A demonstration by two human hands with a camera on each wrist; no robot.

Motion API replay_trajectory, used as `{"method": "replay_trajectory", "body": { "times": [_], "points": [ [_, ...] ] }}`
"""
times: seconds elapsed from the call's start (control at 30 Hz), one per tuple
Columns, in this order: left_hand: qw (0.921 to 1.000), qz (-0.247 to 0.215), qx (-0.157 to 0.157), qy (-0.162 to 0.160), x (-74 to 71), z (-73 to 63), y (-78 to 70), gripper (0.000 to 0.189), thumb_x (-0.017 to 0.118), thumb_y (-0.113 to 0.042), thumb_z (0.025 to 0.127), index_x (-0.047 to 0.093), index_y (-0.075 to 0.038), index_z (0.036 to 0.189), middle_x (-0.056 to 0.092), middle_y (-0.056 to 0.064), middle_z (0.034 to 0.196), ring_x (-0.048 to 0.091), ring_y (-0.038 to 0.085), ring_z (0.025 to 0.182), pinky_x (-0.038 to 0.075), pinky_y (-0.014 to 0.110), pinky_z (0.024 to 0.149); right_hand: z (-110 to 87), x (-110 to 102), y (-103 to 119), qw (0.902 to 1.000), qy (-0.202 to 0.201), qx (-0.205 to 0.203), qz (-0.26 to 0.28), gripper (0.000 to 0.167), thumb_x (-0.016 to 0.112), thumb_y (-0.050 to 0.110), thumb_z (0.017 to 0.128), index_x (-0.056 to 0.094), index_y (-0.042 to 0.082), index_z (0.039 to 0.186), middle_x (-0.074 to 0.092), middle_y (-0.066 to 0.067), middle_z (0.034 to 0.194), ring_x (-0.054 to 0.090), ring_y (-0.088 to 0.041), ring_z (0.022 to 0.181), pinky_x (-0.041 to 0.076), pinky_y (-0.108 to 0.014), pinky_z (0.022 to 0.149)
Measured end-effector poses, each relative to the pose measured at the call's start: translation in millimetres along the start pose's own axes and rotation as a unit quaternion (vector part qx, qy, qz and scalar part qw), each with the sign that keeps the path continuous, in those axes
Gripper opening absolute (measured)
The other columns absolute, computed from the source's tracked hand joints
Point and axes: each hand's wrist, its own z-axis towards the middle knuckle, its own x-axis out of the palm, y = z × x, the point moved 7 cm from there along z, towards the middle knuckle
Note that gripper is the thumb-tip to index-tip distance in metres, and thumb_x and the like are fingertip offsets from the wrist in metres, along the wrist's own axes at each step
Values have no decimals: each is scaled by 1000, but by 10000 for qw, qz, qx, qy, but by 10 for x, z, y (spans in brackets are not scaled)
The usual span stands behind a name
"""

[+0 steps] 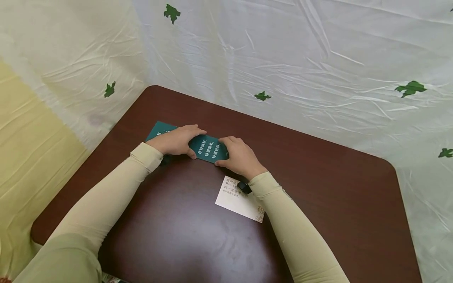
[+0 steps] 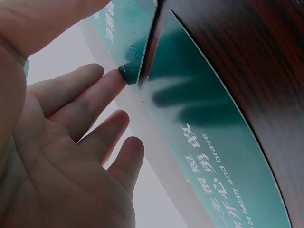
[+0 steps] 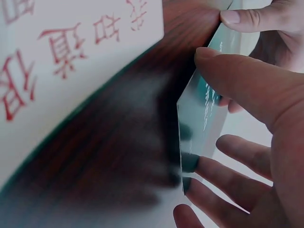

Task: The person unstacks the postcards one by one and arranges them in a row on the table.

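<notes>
A teal card (image 1: 209, 149) with lines of white characters lies between both hands over the table. My left hand (image 1: 175, 140) holds its left end, thumb at the near corner and fingers along the far side. Across from it, my right hand (image 1: 241, 157) grips the right end, the thumb (image 3: 232, 71) on the near edge and fingertips at the far edge. A second teal card (image 2: 204, 142), with white characters and English words, sits beside the first; the left hand and wrist partly cover it in the head view.
A white card (image 1: 235, 202) with reddish characters lies nearer, partly beneath the right wrist and its small black device (image 1: 244, 187). The dark brown table (image 1: 318, 188) has rounded corners. White sheeting (image 1: 283, 59) with green leaf shapes hangs behind and along the left.
</notes>
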Motion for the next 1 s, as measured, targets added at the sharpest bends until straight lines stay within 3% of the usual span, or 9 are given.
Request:
{"method": "replay_trajectory", "body": {
  "times": [0.37,0.63,0.83,1.0],
  "points": [
    [9995,-213,-242,55,41,-80,115,93,89,-24,91,39,-18,169,25,17,180,23,38,168,36,60,128,0,68,66,10000,93,19,9,80,86,42,92,54,11,157,56,-9,159,52,-30,144,51,-47,117],
    [9996,-193,-214,-5,18,-126,153,91,88,-24,91,40,-18,168,26,18,179,24,39,167,36,62,128,-9,66,146,9999,28,-76,-89,76,84,44,94,55,11,156,56,-10,158,53,-31,143,52,-48,116],
    [9997,35,-174,-137,-10,-124,40,93,89,-23,91,39,-15,169,31,17,177,25,39,167,32,63,130,-31,38,66,9999,-5,-52,109,77,82,45,94,53,9,157,52,-11,162,50,-31,147,50,-47,119],
    [9985,204,235,-458,41,-176,-190,96,89,-26,90,36,-9,169,37,16,175,26,37,166,24,63,133,-228,-71,-91,9996,-144,25,253,80,78,48,97,49,7,160,44,-14,170,42,-34,157,44,-51,125]
  ]
}}
